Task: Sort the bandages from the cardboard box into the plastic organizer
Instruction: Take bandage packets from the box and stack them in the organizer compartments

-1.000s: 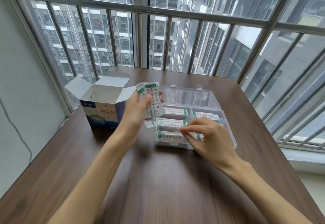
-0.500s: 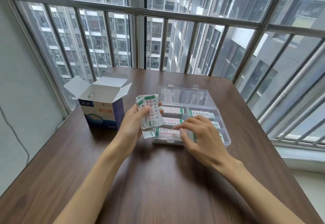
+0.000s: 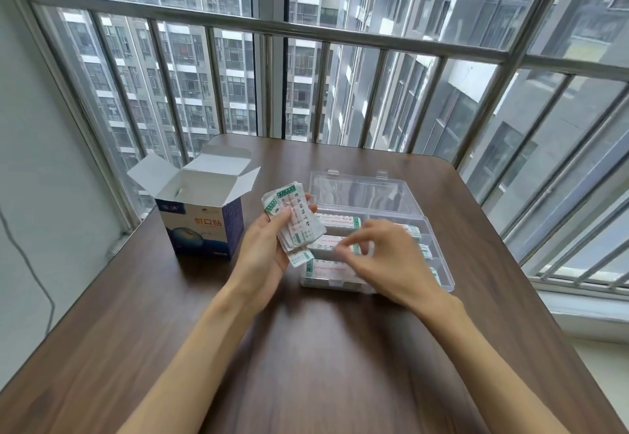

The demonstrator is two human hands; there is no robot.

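On the brown counter (image 3: 306, 348), near the window rail: cardboard box (image 3: 204, 226) on the left with flaps wide open, clear plastic organizer (image 3: 439, 253) just to its right with the lid folded back. Several compartments already loaded with wrapped bandages, lying flat in rows.

Left hand (image 3: 262, 253) curled around a loose stack of bandages (image 3: 296, 219), thumb clamped across the front, held up just beside the organizer's left edge. One strip hanging out crooked at the bottom of the stack. Right hand (image 3: 388, 260) hovering over the middle compartments, fingers bent, thumb and forefinger drawn close at a strip there. Can't really tell whether actually pinching that strip or just nudging it flat, a bit blurry at the fingertips.

Stuff that could go sideways, just guessing:
- That dangling strip slipping out and landing on the counter or in the wrong slot, since barely caught by the grip.
- Whole stack fanning apart if the thumb loosens, slick wrappers and all.
- Poking at the packed rows dragging a neighbour strip up over the divider.
- Light organizer probably skating on the smooth wood under a sideways push, with nothing bracing it.

Probably mid-sort, plenty in hand to place yet. No view into the box, so no idea about leftovers.
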